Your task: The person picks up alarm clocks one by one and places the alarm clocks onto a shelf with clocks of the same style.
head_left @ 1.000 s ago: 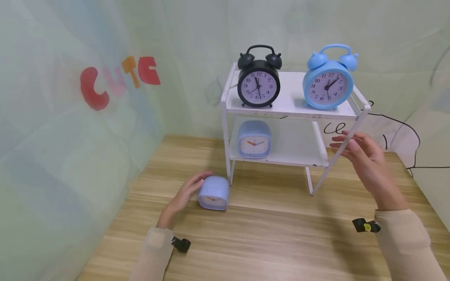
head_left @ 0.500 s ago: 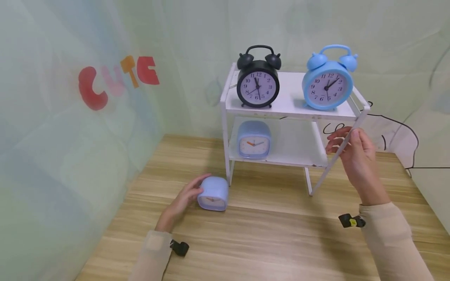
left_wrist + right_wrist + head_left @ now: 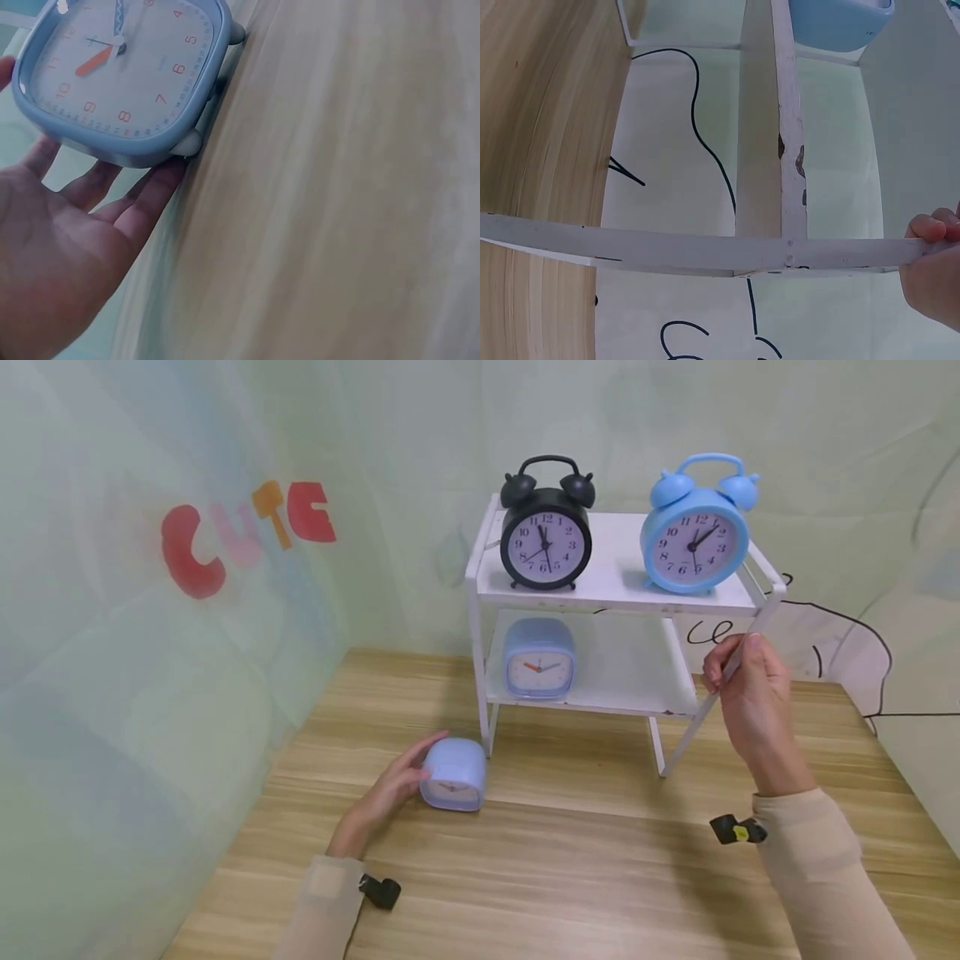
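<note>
On the wooden table sits a square pale-blue alarm clock (image 3: 453, 774), tilted face-up in the head view. My left hand (image 3: 399, 777) holds its left side, fingers reaching behind its edge in the left wrist view, where the clock face (image 3: 124, 60) shows. My right hand (image 3: 757, 697) grips the slanted right front leg of a white two-tier rack (image 3: 611, 602); in the right wrist view its curled fingers (image 3: 930, 227) wrap the white bar (image 3: 652, 244). A similar blue clock (image 3: 540, 658) stands on the lower shelf. Above are a black twin-bell clock (image 3: 546, 539) and a light-blue one (image 3: 696, 539).
The rack stands on the wooden table (image 3: 570, 877) close to the back wall cloth (image 3: 405, 527). A left wall (image 3: 247, 710) bears coloured letters. Black line drawings mark the cloth at the right.
My right hand has moved left and closed its fingers round the rack's right leg. My left thumb has shifted down onto the clock's front edge. The clocks keep their places.
</note>
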### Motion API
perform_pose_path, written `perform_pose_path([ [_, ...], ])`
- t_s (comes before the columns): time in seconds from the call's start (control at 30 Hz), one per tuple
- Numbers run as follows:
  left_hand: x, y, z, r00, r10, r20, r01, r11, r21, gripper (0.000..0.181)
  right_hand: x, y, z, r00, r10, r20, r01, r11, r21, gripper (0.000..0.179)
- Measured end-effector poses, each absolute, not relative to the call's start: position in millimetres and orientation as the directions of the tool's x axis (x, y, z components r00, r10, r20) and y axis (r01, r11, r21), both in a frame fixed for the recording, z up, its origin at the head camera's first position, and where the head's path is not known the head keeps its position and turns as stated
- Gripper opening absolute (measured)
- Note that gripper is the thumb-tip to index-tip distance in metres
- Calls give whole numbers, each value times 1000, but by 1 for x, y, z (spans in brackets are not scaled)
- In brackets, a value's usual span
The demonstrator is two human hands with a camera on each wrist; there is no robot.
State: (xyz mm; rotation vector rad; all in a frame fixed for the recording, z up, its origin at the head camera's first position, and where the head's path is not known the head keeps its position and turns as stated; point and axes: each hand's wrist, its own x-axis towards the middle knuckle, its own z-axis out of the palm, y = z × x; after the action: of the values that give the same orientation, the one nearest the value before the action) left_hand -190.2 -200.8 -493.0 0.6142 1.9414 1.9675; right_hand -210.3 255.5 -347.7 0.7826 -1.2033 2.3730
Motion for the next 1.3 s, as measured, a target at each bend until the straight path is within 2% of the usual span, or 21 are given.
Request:
perform_pose_path([
  [0.33, -190, -205, -496, -838, 522, 158, 165, -34, 986, 64, -211, 254, -349, -789, 83, 609, -534, -581, -614, 37],
  [0.67, -189, -207, -497, -846, 507, 164, 178, -22, 984, 68, -213, 254, -350, -787, 97, 609, -538, -590, -602, 37],
  [1.03, -192, -209, -503, -846, 452, 282, 280, -72, 957, 63, -213, 256, -350, -797, 45, 602, -504, -598, -623, 37],
  [1.3, -192, -207, -503, -853, 426, 301, 324, -19, 946, 61, -214, 259, -351, -799, 27, 601, -497, -592, -635, 37],
])
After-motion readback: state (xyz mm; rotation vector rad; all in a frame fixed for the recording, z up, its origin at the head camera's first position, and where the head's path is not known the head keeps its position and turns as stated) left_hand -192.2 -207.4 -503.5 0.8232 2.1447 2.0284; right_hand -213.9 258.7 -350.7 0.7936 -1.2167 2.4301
